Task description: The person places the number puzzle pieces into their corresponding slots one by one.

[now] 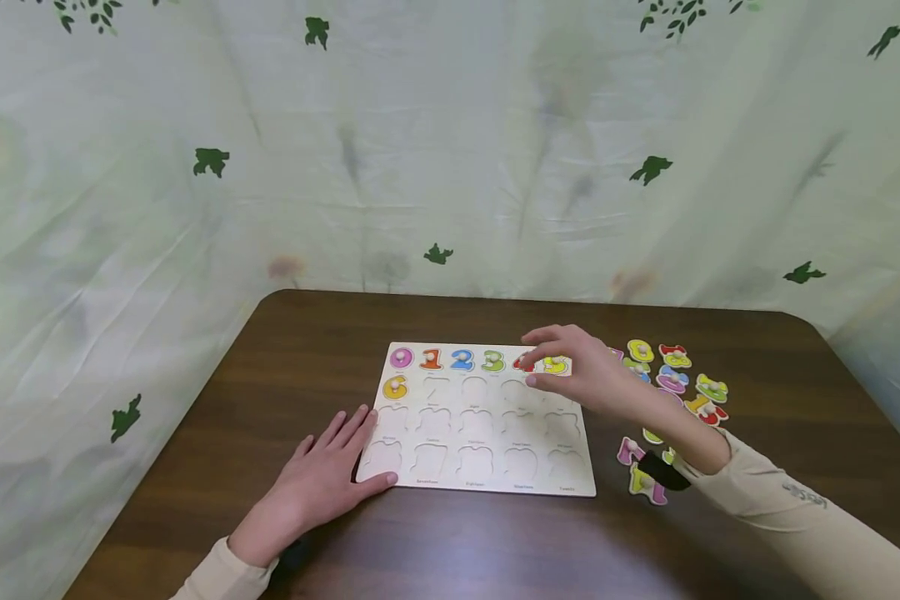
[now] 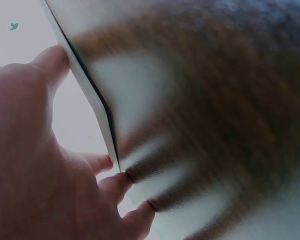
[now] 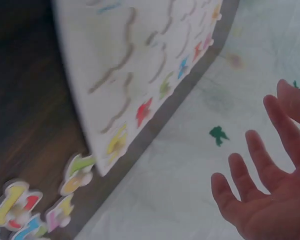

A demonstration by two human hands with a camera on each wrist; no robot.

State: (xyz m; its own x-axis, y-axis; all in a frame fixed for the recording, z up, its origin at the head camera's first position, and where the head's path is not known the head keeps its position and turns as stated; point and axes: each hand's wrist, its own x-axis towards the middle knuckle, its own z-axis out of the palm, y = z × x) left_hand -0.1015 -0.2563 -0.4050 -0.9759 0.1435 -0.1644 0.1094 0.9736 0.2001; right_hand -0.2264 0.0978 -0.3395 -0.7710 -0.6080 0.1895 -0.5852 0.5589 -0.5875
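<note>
A white wooden number puzzle board lies on the table. Knobbed number pieces fill its top row, from a pink 0 to a yellow 5; a yellow-orange 6 starts the second row, and bare recesses show elsewhere. My left hand rests at the board's left edge with fingers spread and thumb at the near corner. Above the board's upper right, my right hand is raised with nothing between its fingers, partly covering the red 4. The right wrist view shows that hand with fingers apart.
Loose number pieces lie scattered right of the board, among them a yellow 0 and a green-and-yellow piece. My right forearm crosses over some of them. A pale curtain with green leaf shapes hangs behind the dark wooden table.
</note>
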